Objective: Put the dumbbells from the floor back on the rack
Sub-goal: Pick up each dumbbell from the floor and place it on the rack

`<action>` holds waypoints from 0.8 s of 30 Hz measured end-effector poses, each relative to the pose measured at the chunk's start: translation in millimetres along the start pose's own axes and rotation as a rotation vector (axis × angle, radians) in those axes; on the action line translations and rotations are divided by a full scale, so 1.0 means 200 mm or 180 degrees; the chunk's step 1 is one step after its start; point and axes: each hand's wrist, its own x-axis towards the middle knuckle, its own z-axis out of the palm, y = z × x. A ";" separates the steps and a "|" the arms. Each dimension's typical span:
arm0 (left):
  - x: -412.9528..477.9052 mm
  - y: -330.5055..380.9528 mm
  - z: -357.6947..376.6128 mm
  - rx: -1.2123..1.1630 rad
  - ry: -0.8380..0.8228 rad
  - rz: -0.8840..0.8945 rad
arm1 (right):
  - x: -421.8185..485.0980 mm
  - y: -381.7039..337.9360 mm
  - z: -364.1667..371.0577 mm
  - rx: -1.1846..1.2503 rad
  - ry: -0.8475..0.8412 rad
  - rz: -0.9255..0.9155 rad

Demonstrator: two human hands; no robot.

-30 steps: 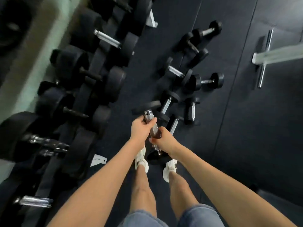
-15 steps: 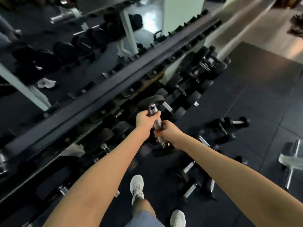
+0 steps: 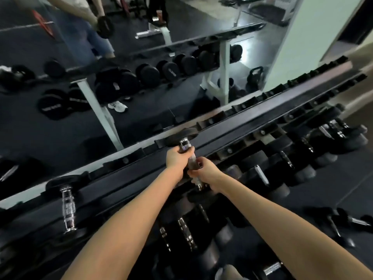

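Observation:
Both my hands grip the chrome handle of a black dumbbell [image 3: 184, 136]. My left hand [image 3: 176, 158] holds the far part of the handle, my right hand [image 3: 206, 171] the near part. The dumbbell's far head sits over the back rail of the rack's top tier [image 3: 238, 126]; its near head is hidden under my right hand. One dumbbell [image 3: 67, 209] lies on the top tier at the left. Two small dumbbells [image 3: 343, 221] lie on the floor at the right.
The lower tier [image 3: 298, 158] holds several black dumbbells in a row. A mirror [image 3: 121, 63] behind the rack reflects me, another rack and a kettlebell. A pale pillar [image 3: 314, 33] stands at the right. Black rubber floor runs at the lower right.
I have lifted the dumbbell from the floor pile up to the rack's top tier, with both hands still on its handle. My view has swung up from the floor to the rack and mirror.

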 end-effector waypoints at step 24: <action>0.50 -0.45 -0.91 -0.0843 0.1016 -0.0800 | 0.55 -0.03 1.01 -0.0614 -0.1262 0.0335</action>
